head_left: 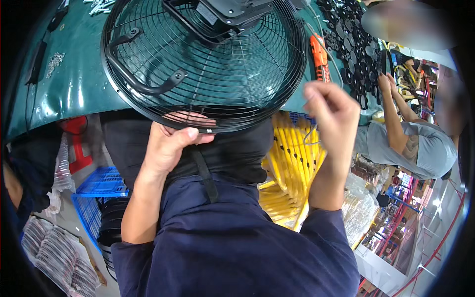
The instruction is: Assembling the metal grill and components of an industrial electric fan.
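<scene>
A round black wire fan guard (267, 64) with a motor housing (217, 17) and a curved tube handle (143, 86) lies at the near edge of the green table. My left hand (170, 141) grips its near rim, thumb on the outside beside a small bright screw (209, 131) and fingers behind the wires. Raised to the right of the guard, apart from it, is my right hand (336, 106). Its fingers are curled together and somewhat blurred; anything between them is too small to make out. An orange-and-black power screwdriver (319, 54) is just beyond that hand.
Many black round parts (349, 44) cover the table's right side. Small screws (55, 63) and metal pins (100, 6) lie at the left. Below are yellow tubular frames (292, 168) and a blue crate (94, 185). A co-worker in grey (410, 146) works at the right.
</scene>
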Demonstrator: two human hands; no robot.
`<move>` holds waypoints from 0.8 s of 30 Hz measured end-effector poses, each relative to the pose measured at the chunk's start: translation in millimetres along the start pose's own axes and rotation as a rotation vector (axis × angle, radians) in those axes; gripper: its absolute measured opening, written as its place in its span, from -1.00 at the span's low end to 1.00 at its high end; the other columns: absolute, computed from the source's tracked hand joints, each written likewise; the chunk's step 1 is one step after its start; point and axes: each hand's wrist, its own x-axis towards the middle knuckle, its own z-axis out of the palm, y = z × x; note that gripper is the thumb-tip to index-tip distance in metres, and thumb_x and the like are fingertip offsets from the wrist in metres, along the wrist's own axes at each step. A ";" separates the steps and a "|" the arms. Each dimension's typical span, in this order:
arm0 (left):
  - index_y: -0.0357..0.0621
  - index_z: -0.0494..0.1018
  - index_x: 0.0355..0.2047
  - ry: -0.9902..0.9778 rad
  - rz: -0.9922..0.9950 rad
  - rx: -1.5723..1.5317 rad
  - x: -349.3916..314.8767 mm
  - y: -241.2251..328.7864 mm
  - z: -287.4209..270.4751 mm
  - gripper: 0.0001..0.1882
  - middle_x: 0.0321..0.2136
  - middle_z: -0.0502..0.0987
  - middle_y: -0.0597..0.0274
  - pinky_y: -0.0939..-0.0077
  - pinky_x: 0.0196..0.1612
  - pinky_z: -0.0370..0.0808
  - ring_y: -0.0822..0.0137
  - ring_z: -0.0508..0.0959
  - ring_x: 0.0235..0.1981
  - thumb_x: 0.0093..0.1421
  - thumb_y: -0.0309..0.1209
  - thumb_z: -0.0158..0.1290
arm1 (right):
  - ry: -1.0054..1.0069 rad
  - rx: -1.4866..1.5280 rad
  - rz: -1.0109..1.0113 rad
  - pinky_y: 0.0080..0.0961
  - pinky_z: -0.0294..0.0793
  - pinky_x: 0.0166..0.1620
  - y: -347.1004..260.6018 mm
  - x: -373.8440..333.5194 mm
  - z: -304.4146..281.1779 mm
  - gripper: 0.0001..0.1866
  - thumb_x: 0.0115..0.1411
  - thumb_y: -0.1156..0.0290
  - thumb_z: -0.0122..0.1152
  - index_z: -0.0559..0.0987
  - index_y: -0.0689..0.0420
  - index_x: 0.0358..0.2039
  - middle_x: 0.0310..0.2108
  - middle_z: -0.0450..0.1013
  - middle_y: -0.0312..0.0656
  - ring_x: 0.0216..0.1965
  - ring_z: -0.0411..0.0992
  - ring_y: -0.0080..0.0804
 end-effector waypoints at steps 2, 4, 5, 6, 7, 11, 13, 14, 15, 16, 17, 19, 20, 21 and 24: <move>-0.46 0.52 -0.11 0.013 0.044 -0.015 -2.1 -5.4 18.6 -0.65 -0.20 0.63 -0.10 0.21 -0.12 0.70 0.14 0.67 -0.19 0.13 -0.49 0.25 | -0.070 0.075 -0.164 -0.67 0.43 -0.37 -10.7 -26.8 20.4 -0.94 0.12 0.60 0.31 0.65 0.27 -0.36 -0.48 0.53 -0.30 -0.45 0.46 -0.65; -0.45 0.53 -0.14 -0.009 0.052 -0.016 -4.1 -7.2 35.6 -0.72 -0.21 0.63 -0.07 0.24 -0.12 0.70 0.18 0.67 -0.20 0.16 -0.54 0.22 | -0.187 -0.029 -0.161 -0.63 0.45 -0.37 -21.7 -49.7 29.8 -0.89 0.04 0.70 0.32 0.64 0.29 -0.37 -0.49 0.52 -0.22 -0.45 0.49 -0.56; -0.45 0.53 -0.15 0.016 0.077 0.002 -5.9 -7.4 43.9 -0.74 -0.21 0.63 -0.06 0.26 -0.12 0.69 0.20 0.67 -0.21 0.18 -0.54 0.21 | -0.201 -0.101 -0.210 -0.62 0.46 -0.38 -25.4 -56.6 33.7 -0.88 0.03 0.70 0.33 0.64 0.29 -0.38 -0.49 0.52 -0.20 -0.47 0.49 -0.52; -0.45 0.54 -0.15 0.036 0.090 0.016 -7.5 -7.3 51.7 -0.76 -0.22 0.63 -0.05 0.27 -0.12 0.69 0.22 0.67 -0.21 0.19 -0.54 0.20 | -0.177 -0.065 -0.213 -0.62 0.47 -0.40 -28.1 -62.6 39.0 -0.89 0.04 0.70 0.33 0.63 0.29 -0.38 -0.49 0.52 -0.19 -0.48 0.50 -0.50; -0.45 0.54 -0.16 0.041 0.097 0.005 -8.7 -7.1 58.9 -0.77 -0.24 0.63 -0.01 0.33 -0.12 0.68 0.26 0.66 -0.23 0.21 -0.53 0.20 | -0.161 -0.063 -0.202 -0.63 0.46 -0.41 -30.3 -66.1 41.1 -0.90 0.04 0.69 0.34 0.63 0.29 -0.38 -0.49 0.52 -0.20 -0.49 0.50 -0.52; -0.44 0.54 -0.16 0.016 0.123 0.054 -9.5 -6.3 81.0 -0.79 -0.26 0.63 0.04 0.37 -0.13 0.68 0.31 0.64 -0.24 0.21 -0.57 0.20 | -0.087 -0.043 -0.133 -0.56 0.50 -0.45 -33.6 -76.7 42.7 -0.91 0.08 0.62 0.36 0.61 0.28 -0.38 -0.49 0.49 -0.19 -0.55 0.51 -0.48; -0.43 0.54 -0.17 0.053 0.185 0.043 -11.0 -9.0 92.4 -0.82 -0.29 0.62 0.09 0.46 -0.16 0.65 0.38 0.62 -0.28 0.20 -0.63 0.16 | -0.037 -0.060 -0.139 -0.55 0.49 -0.47 -33.1 -81.2 41.9 -0.91 0.08 0.60 0.37 0.62 0.27 -0.38 -0.50 0.49 -0.19 -0.57 0.50 -0.47; -0.43 0.54 -0.17 0.054 0.206 0.047 -11.3 -9.5 96.5 -0.82 -0.29 0.62 0.09 0.46 -0.16 0.65 0.38 0.62 -0.28 0.20 -0.63 0.16 | 0.003 -0.073 -0.148 -0.53 0.47 -0.49 -32.6 -83.3 41.5 -0.91 0.08 0.58 0.38 0.62 0.26 -0.39 -0.51 0.49 -0.20 -0.58 0.49 -0.46; -0.43 0.54 -0.18 0.048 0.214 0.085 -11.5 -9.8 100.2 -0.83 -0.30 0.62 0.11 0.49 -0.18 0.63 0.40 0.61 -0.29 0.20 -0.65 0.15 | 0.013 -0.074 -0.148 -0.53 0.47 -0.49 -32.2 -85.3 40.7 -0.91 0.08 0.58 0.38 0.62 0.26 -0.39 -0.51 0.49 -0.20 -0.58 0.49 -0.46; -0.42 0.54 -0.18 0.037 0.202 0.120 -11.5 -9.8 103.4 -0.83 -0.31 0.62 0.12 0.52 -0.20 0.61 0.42 0.61 -0.31 0.21 -0.67 0.14 | 0.034 -0.125 -0.169 -0.51 0.46 -0.50 -32.1 -87.2 39.9 -0.91 0.08 0.56 0.39 0.63 0.24 -0.40 -0.52 0.49 -0.20 -0.59 0.48 -0.42; -0.42 0.54 -0.18 0.037 0.195 0.127 -12.2 -9.6 106.0 -0.84 -0.32 0.62 0.13 0.56 -0.22 0.58 0.45 0.59 -0.34 0.21 -0.66 0.13 | 0.057 -0.170 -0.186 -0.48 0.45 -0.51 -32.1 -88.6 39.3 -0.92 0.09 0.54 0.39 0.63 0.23 -0.40 -0.53 0.49 -0.20 -0.60 0.48 -0.39; -0.42 0.54 -0.18 0.035 0.218 0.141 -12.2 -8.3 109.2 -0.84 -0.32 0.62 0.14 0.56 -0.22 0.59 0.45 0.59 -0.34 0.22 -0.66 0.13 | 0.075 -0.190 -0.210 -0.45 0.44 -0.51 -32.6 -89.3 37.7 -0.92 0.09 0.54 0.38 0.63 0.23 -0.40 -0.53 0.49 -0.19 -0.60 0.47 -0.35; -0.42 0.54 -0.19 0.033 0.211 0.144 -12.1 -7.6 110.0 -0.85 -0.32 0.62 0.15 0.56 -0.22 0.59 0.45 0.60 -0.34 0.22 -0.65 0.13 | 0.089 -0.206 -0.224 -0.43 0.43 -0.52 -33.0 -88.7 36.8 -0.92 0.10 0.54 0.38 0.63 0.22 -0.40 -0.53 0.49 -0.18 -0.60 0.46 -0.32; -0.41 0.54 -0.19 0.035 0.227 0.130 -12.2 -7.6 111.3 -0.86 -0.31 0.62 0.17 0.56 -0.22 0.60 0.46 0.60 -0.35 0.23 -0.65 0.12 | 0.089 -0.205 -0.234 -0.43 0.43 -0.52 -33.6 -87.8 35.5 -0.92 0.10 0.54 0.38 0.63 0.22 -0.40 -0.53 0.49 -0.18 -0.60 0.46 -0.32; -0.41 0.54 -0.20 0.039 0.220 0.110 -12.9 -7.9 112.9 -0.86 -0.31 0.62 0.17 0.56 -0.23 0.60 0.46 0.60 -0.35 0.23 -0.64 0.13 | 0.050 -0.217 -0.255 -0.37 0.45 -0.50 -35.3 -83.8 29.2 -0.92 0.10 0.53 0.36 0.60 0.22 -0.42 -0.52 0.49 -0.15 -0.59 0.47 -0.24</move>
